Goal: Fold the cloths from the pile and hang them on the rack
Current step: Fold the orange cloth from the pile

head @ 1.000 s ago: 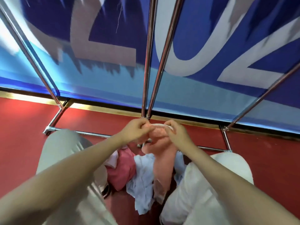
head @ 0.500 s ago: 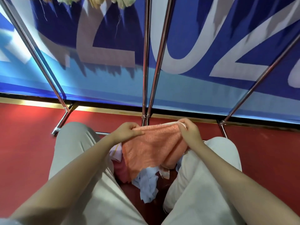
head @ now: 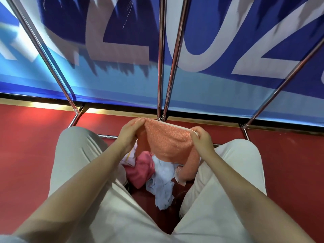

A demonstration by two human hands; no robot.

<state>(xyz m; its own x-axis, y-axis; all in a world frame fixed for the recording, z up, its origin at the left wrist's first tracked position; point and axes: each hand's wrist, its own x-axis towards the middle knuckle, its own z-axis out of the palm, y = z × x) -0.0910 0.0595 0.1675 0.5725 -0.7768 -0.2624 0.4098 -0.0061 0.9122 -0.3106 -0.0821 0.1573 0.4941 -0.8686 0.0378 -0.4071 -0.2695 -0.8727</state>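
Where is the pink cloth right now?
In the head view the pink cloth lies on the red floor between the person's knees, left of the light blue cloth and below the held orange cloth.

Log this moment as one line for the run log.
left hand: pinching orange cloth | right hand: pinching same cloth | rack: ahead

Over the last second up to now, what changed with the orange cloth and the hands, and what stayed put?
The left hand and right hand moved apart, spreading the orange cloth from a bunched strip into a wide sheet held by its top corners. Neither hand let go. The pink cloth and pale blue cloth stayed on the red floor between the knees; the rack poles are unchanged.
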